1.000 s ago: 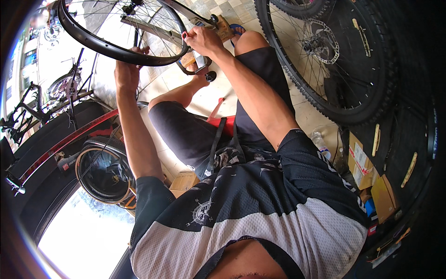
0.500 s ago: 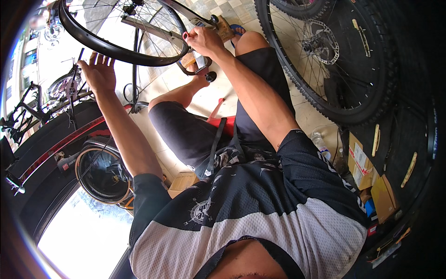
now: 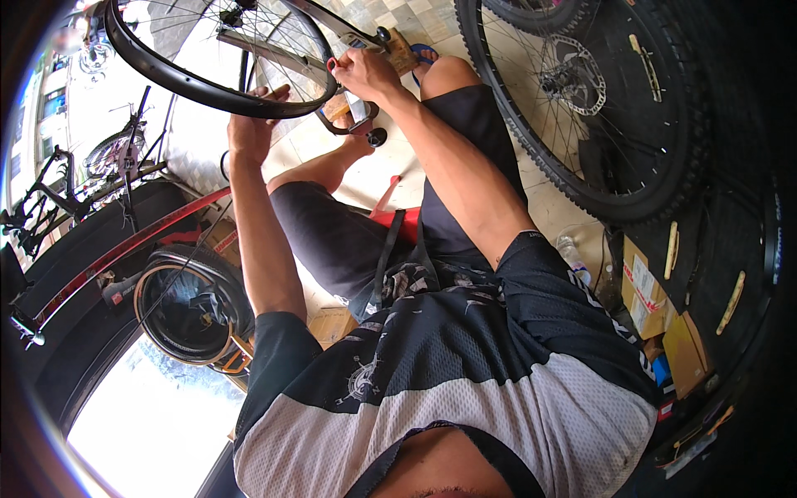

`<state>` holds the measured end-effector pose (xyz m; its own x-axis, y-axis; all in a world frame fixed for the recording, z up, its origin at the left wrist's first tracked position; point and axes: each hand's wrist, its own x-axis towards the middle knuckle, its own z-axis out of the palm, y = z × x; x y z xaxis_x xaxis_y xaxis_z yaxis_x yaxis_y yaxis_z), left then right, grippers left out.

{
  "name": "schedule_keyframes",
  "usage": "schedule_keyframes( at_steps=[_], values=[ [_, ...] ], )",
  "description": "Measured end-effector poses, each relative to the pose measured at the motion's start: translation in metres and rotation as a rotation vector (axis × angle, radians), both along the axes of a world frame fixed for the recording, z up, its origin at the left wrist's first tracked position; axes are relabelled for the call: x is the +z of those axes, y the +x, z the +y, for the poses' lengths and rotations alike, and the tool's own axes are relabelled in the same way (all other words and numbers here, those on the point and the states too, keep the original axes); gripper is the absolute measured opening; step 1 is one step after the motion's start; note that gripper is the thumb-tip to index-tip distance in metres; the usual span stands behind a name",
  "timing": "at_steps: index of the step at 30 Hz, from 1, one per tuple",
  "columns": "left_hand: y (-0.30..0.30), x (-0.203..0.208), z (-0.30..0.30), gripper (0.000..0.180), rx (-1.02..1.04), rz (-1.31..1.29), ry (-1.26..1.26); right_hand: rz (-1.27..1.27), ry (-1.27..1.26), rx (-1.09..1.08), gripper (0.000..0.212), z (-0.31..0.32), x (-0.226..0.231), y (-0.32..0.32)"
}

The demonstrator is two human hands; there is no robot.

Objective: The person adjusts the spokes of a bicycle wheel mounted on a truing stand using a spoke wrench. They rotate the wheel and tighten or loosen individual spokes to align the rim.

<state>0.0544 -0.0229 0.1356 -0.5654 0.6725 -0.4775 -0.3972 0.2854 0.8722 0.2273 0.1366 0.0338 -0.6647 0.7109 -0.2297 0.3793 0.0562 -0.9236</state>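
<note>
A bare black bicycle wheel, without a tyre, stands in a metal truing stand in front of me. My left hand is at the near lower part of the rim. Its fingers reach past the rim and show on the spoke side, stretched and slightly apart; the rim hides part of them, and I cannot tell whether they touch it. Beside the rim's right side, my right hand is closed, with a small round red spoke wrench between thumb and finger. Below that hand is the stand's curved arm with a black knob.
A large tyred wheel with a disc rotor stands close on my right. To my left are a red bicycle frame tube and stacked wheels. Cardboard boxes and a plastic bottle lie at the right.
My left hand has moved right, from beside the rim's left part to its near lower part, fingers now behind the rim. My right hand has stayed in place.
</note>
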Motion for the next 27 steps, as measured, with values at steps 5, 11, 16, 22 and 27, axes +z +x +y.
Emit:
schedule_keyframes(
  at_steps=[5, 11, 16, 22, 27],
  values=[
    [-0.017, 0.049, 0.007, 0.047, 0.008, 0.199, -0.005, 0.004, 0.016, 0.011, 0.032, 0.001, 0.0, 0.0],
    [-0.018, 0.105, 0.02, 0.072, 0.211, 0.299, 0.131, 0.036, 0.024, -0.016, 0.029, -0.001, 0.0, 0.001],
    [-0.021, 0.086, 0.014, 0.073, 0.274, 0.28, 0.08, 0.051, 0.008, 0.0, 0.029, 0.0, 0.001, 0.001],
    [0.004, -0.017, -0.009, 0.059, 0.124, 0.114, -0.215, 0.035, -0.003, 0.008, 0.028, -0.001, 0.003, 0.001],
    [0.008, -0.033, -0.018, 0.069, -0.026, 0.008, -0.194, 0.019, 0.005, 0.013, 0.028, -0.001, 0.003, 0.004]
  ],
)
